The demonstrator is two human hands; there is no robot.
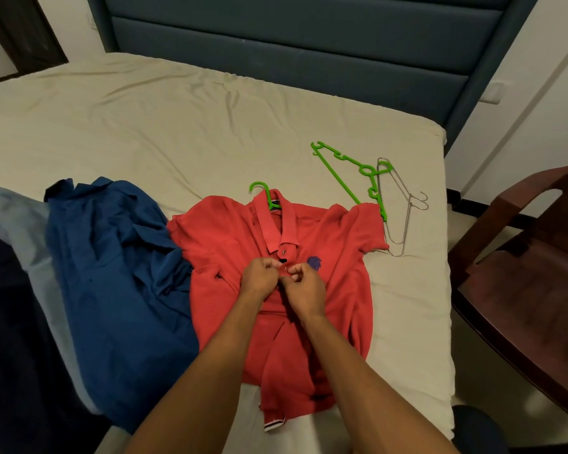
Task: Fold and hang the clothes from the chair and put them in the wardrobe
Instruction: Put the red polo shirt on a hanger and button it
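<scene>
A red polo shirt (338,290) lies face up on the bed (177,126) with a green hanger (263,191) inside it, the hook poking out of the collar. My left hand (259,276) and my right hand (304,285) meet at the shirt's button placket, and both pinch the fabric there with curled fingers. To the left of the red shirt lies a crumpled dark blue shirt (112,290), partly over a light blue garment (20,231). A dark garment (7,339) fills the far left edge.
A second green hanger (348,172) and metal wire hangers (404,208) lie on the bed, right of the collar. A dark wooden chair (525,283) stands to the right of the bed. A padded blue headboard (292,44) rises behind.
</scene>
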